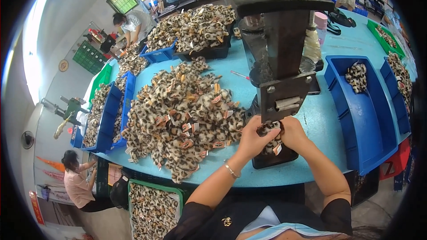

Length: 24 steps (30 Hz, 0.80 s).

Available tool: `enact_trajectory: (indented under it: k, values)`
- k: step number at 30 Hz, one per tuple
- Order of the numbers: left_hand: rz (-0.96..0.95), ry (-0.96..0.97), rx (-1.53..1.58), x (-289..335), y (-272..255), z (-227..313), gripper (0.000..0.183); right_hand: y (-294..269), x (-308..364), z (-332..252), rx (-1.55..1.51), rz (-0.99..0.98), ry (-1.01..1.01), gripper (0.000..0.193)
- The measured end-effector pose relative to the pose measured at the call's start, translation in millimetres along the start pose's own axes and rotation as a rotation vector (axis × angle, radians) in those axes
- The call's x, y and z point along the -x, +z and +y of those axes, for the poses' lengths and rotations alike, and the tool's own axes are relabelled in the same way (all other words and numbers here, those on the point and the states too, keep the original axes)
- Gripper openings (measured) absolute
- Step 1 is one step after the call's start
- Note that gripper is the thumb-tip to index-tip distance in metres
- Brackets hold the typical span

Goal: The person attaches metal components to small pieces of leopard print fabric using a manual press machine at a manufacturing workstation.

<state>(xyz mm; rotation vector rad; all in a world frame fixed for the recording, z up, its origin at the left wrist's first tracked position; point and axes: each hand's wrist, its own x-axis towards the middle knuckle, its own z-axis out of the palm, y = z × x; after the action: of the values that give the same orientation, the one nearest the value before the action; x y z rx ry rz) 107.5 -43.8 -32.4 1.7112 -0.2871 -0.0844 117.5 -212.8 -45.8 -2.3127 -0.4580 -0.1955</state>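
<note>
Both my hands grip a small spotted plush piece (269, 147) with a paper tag, right under the head of a dark metal press (287, 53). My left hand (254, 137), with a bracelet on its wrist, closes on the near left side of the plush. Opposite it, my right hand (292, 133) has its fingers curled round the other side. Fingers and press head partly cover the plush. Below it shows the black base (275, 160) of the press. A large heap of similar spotted plush pieces (184, 111), many tagged, lies just left of my left hand.
Right of the press stands a blue bin (367, 140) with one plush piece in it. Full bins (202, 53) sit at the back, and a blue bin (104, 120) stands left. A pen (240, 75) lies behind the heap. Two people (133, 22) (79, 180) work on the left.
</note>
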Motion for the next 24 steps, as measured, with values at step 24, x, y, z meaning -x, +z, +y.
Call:
enact_trajectory:
  k: [24]
  values:
    - [0.047, 0.077, -0.036, -8.6, -2.6, -16.8, 0.034, -34.4, 5.6, -42.1, -0.309, 0.880, -0.260, 0.008]
